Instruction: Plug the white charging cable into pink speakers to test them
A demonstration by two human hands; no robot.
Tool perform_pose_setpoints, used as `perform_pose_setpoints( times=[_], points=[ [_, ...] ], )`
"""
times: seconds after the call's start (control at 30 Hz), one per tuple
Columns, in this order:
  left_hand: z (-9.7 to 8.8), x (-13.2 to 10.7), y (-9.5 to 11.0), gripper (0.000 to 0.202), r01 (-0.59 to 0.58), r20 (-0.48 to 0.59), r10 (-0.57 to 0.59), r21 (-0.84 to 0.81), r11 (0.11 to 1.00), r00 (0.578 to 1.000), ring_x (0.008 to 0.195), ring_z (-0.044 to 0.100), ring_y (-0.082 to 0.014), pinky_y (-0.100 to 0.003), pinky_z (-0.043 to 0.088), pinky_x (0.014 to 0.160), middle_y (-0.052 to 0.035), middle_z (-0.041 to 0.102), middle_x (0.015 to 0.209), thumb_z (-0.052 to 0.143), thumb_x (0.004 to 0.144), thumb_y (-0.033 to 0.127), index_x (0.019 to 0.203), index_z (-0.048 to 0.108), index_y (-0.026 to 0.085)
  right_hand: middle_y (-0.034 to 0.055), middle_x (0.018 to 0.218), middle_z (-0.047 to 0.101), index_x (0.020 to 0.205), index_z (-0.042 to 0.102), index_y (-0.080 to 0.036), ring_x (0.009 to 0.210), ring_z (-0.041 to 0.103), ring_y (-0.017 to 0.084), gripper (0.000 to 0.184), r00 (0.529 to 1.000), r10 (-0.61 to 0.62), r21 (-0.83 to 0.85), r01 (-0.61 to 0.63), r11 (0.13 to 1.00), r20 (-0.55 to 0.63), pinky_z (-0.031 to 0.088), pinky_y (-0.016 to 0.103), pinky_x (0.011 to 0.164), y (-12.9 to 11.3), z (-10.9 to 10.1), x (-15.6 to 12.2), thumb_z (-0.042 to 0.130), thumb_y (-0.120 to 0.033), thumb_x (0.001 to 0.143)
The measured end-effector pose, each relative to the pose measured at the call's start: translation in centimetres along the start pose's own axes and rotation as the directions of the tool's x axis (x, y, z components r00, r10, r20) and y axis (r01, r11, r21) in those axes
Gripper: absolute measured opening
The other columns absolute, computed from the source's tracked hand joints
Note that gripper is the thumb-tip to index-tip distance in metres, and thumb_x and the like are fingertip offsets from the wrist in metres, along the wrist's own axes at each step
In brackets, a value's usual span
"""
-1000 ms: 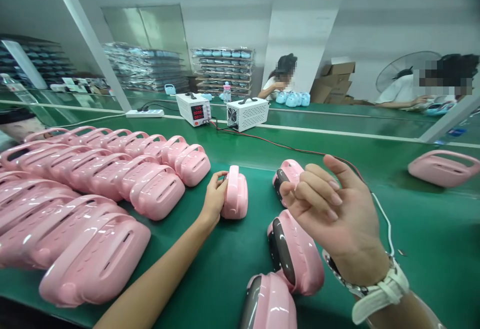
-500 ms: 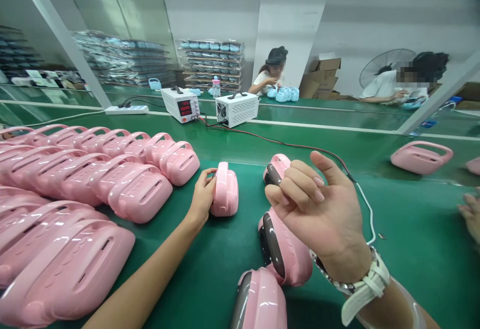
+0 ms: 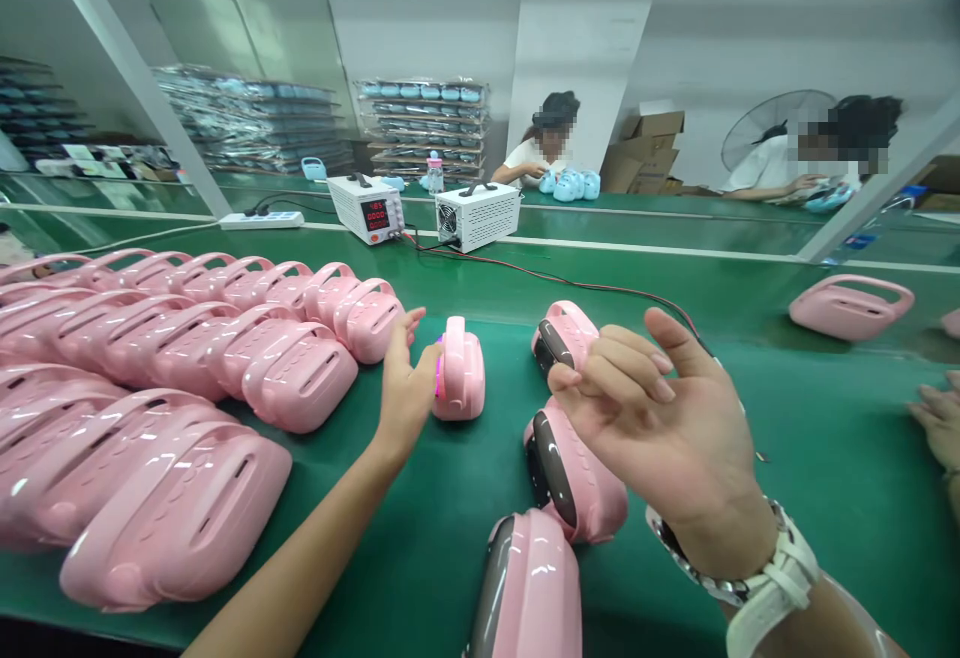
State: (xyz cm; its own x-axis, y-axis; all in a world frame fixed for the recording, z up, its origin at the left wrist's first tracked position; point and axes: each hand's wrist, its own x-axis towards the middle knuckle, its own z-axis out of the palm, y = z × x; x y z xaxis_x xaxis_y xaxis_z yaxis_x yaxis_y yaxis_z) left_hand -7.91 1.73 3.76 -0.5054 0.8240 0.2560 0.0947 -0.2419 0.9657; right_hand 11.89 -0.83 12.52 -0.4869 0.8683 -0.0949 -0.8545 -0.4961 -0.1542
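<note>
A pink portable speaker with a top handle stands on the green bench, turned side-on. Magenta light shows at its left-facing front. My left hand is beside that front, fingers spread and pointing away, thumb close to the lit face; whether the thumb touches is unclear. My right hand, with a white-strapped watch at the wrist, is raised palm up, fingers loosely curled, thumb apart, nothing visible in it. Behind its fingers is a dark-fronted pink speaker; another stands below and a third nearer me.
Rows of pink speakers crowd the left. At the back are a power supply with red digits and a white vented box. A red-black cable runs right. Another person's hand is at the right edge.
My left hand has let go of the speaker and its fingers have opened leftward. The speaker's front now glows magenta. My right hand remains raised, slightly farther right in view.
</note>
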Motion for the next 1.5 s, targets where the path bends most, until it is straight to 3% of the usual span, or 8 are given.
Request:
perform_pose_setpoints(
  times=[0.13, 0.27, 0.53, 0.8, 0.97, 1.1, 1.3, 1.5],
  points=[
    [-0.5, -5.7, 6.6, 0.023, -0.35, 0.254, 0.345, -0.026, 0.936, 0.904, 0.109, 0.056, -0.0223, -0.031, 0.042, 0.095, -0.0014, 0.065, 0.11, 0.063, 0.085, 0.031, 0.107, 0.066, 0.025, -0.0102, 0.044, 0.018, 0.054, 0.025, -0.021, 0.038, 0.021, 0.007, 0.041, 0.993, 0.058, -0.019, -0.056, 0.998, 0.103, 0.055, 0.029, 0.067, 1.3, -0.4, -1.9, 0.047, -0.032, 0.086],
    [-0.6, -10.2, 9.9, 0.012, -0.538, 0.284, 0.525, -0.037, 0.842, 0.803, 0.085, 0.061, -0.0204, -0.034, 0.047, 0.083, -0.0015, 0.068, 0.084, 0.069, 0.077, 0.015, 0.087, 0.069, 0.021, -0.01, 0.044, 0.021, 0.054, 0.024, -0.02, 0.04, 0.024, 0.007, 0.042, 0.949, 0.133, -0.031, -0.13, 0.991, 0.284, 0.053, 0.021, 0.062, 3.3, -0.5, -4.0, 0.053, -0.025, 0.085],
    [-2.8, -13.7, 10.9, 0.012, -0.532, 0.21, 0.533, -0.068, 0.844, 0.82, 0.076, 0.06, -0.0147, -0.031, 0.046, 0.077, 0.0025, 0.067, 0.076, 0.071, 0.075, 0.009, 0.08, 0.069, 0.02, -0.0099, 0.044, 0.024, 0.054, 0.026, -0.02, 0.038, 0.025, 0.006, 0.045, 0.874, 0.13, -0.093, -0.097, 0.991, 0.469, 0.053, 0.022, 0.082, 6.1, -1.1, -8.2, 0.047, -0.035, 0.091],
    [-4.8, -16.0, 12.6, 0.01, -0.512, 0.213, 0.518, -0.088, 0.854, 0.828, 0.075, 0.06, -0.0143, -0.034, 0.043, 0.087, 0.0035, 0.069, 0.077, 0.076, 0.074, 0.014, 0.079, 0.07, 0.022, -0.0084, 0.044, 0.025, 0.055, 0.023, -0.019, 0.039, 0.025, 0.007, 0.048, 0.813, 0.115, -0.21, 0.01, 0.978, 0.571, 0.052, 0.019, 0.081, 7.6, -0.5, -10.9, 0.044, -0.043, 0.092],
    [-5.9, -15.8, 13.3, 0.012, -0.646, 0.316, 0.634, -0.081, 0.759, 0.706, 0.088, 0.062, -0.0171, -0.036, 0.045, 0.089, 0.002, 0.072, 0.086, 0.066, 0.082, 0.012, 0.087, 0.071, 0.022, -0.0082, 0.044, 0.023, 0.055, 0.021, -0.02, 0.038, 0.022, 0.008, 0.049, 0.797, 0.037, -0.306, 0.188, 0.933, 0.603, 0.048, 0.022, 0.089, 7.8, -0.2, -12.1, 0.044, -0.045, 0.09],
    [-6.2, -15.5, 13.3, 0.015, -0.768, 0.341, 0.716, 0.025, 0.64, 0.609, 0.093, 0.06, -0.0168, -0.036, 0.045, 0.09, 0.0031, 0.071, 0.085, 0.062, 0.083, 0.008, 0.085, 0.069, 0.021, -0.007, 0.044, 0.023, 0.056, 0.022, -0.019, 0.038, 0.023, 0.009, 0.05, 0.758, 0.033, -0.455, 0.356, 0.816, 0.652, 0.049, 0.027, 0.075, 7.3, -0.7, -12.6, 0.041, -0.051, 0.089],
    [-5.5, -15.3, 12.5, 0.013, -0.804, 0.308, 0.759, 0.032, 0.594, 0.573, 0.086, 0.058, -0.018, -0.04, 0.046, 0.084, 0.0007, 0.069, 0.081, 0.062, 0.082, 0.007, 0.085, 0.066, 0.019, -0.005, 0.046, 0.03, 0.057, 0.031, -0.019, 0.042, 0.029, 0.01, 0.046, 0.697, 0.022, -0.536, 0.531, 0.656, 0.717, 0.044, 0.029, 0.061, 6.4, -2.0, -12.9, 0.039, -0.055, 0.086],
    [-5.1, -14.7, 12.4, 0.012, -0.788, 0.364, 0.725, 0.041, 0.614, 0.584, 0.085, 0.057, -0.0178, -0.04, 0.046, 0.084, 0.0002, 0.067, 0.08, 0.061, 0.082, 0.007, 0.083, 0.064, 0.018, -0.0062, 0.048, 0.039, 0.057, 0.041, -0.02, 0.044, 0.035, 0.01, 0.045, 0.731, 0.027, -0.581, 0.518, 0.628, 0.682, 0.035, 0.045, 0.101, 5.3, -3.3, -13.0, 0.051, -0.051, 0.088]
  ],
)
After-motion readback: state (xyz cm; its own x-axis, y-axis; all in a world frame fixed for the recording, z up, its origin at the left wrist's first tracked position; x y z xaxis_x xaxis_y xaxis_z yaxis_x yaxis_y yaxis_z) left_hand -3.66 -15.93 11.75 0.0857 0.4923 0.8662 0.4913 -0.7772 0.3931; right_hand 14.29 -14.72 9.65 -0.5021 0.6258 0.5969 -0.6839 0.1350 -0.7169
